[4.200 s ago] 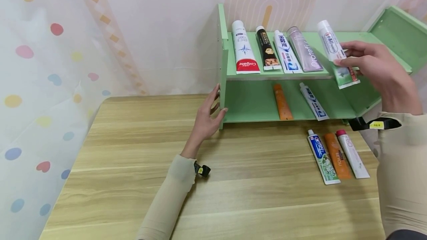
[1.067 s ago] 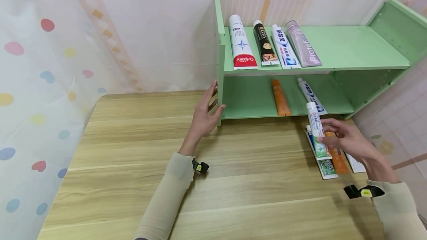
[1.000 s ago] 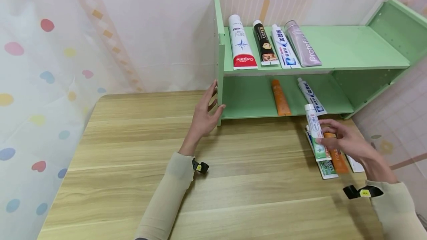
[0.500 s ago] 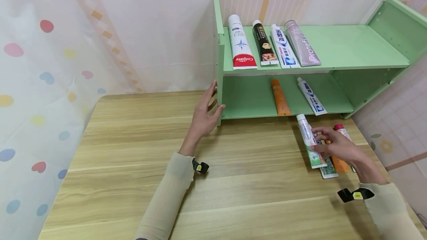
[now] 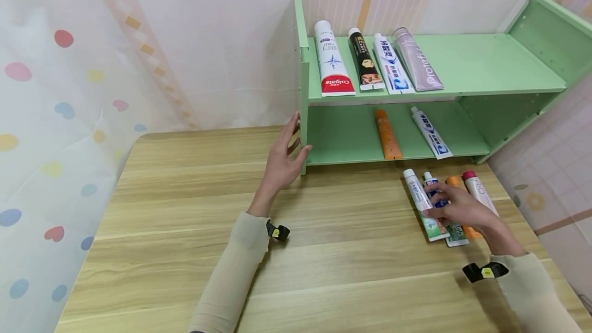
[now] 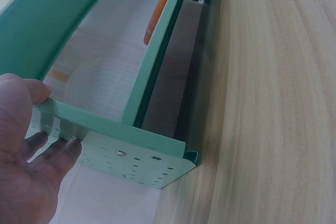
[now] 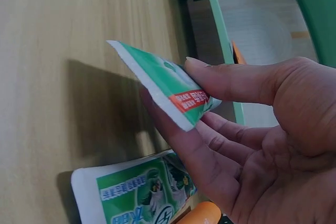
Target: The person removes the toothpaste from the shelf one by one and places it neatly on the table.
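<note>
My right hand (image 5: 464,212) pinches a white-and-green toothpaste tube (image 5: 418,194) between thumb and fingers, low over the wooden table. In the right wrist view the tube's flat green end (image 7: 157,80) is tilted, its shadow falling on the wood. Just right of it lie a blue-and-green toothpaste tube (image 5: 457,234), an orange tube (image 5: 453,181) and a white tube with a pink cap (image 5: 481,191), partly hidden by the hand. My left hand (image 5: 283,166) holds the left side panel of the green two-tier shelf (image 5: 342,140), thumb at its front edge, fingers on the outer face.
On the upper tier lie a red-and-white Colgate tube (image 5: 333,60), a black tube (image 5: 365,58), a white-and-blue tube (image 5: 393,66) and a mauve tube (image 5: 418,60). The lower tier bears an orange tube (image 5: 388,135) and another white-and-blue tube (image 5: 431,132). A patterned curtain stands behind.
My right hand has brought the white-and-green tube from the upper tier down to the table, then left and lower beside the other tubes. The left hand stays on the shelf panel.
</note>
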Motion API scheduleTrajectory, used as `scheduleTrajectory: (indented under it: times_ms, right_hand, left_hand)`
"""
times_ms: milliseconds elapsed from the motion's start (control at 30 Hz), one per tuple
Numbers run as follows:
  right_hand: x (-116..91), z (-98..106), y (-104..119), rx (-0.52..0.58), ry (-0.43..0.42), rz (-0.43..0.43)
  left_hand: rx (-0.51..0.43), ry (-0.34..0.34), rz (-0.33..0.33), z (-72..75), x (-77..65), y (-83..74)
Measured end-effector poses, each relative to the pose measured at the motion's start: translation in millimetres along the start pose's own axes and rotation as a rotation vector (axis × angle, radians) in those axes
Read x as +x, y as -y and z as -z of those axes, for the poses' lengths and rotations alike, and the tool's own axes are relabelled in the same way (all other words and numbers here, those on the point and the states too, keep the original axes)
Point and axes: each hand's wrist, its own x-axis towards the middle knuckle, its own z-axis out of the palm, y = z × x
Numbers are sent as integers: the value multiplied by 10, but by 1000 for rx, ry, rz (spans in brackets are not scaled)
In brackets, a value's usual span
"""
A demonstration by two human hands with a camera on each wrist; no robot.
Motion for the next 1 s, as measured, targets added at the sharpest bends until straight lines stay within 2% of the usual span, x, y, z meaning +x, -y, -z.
scheduleTrajectory:
  times_ms: [100, 200, 633, 867, 1000]
  right_hand:
    - [-4, -33, -8, -24, -2, -2]
    - [-16, -62, -2, -39, -9, -10]
    - [-35, -163, 61, -169, -48, 11]
    - [-37, -179, 96, -225, -31, 28]
    - [-47, -175, 110, -295, -28, 16]
  left_hand:
    - [-3, 4, 2, 19, -17, -137]
    - [-3, 4, -1, 29, -27, -207]
    - [-20, 0, -5, 28, -27, -217]
    - [-15, -2, -13, 27, -21, -216]
    - [-13, -2, -17, 29, -22, -213]
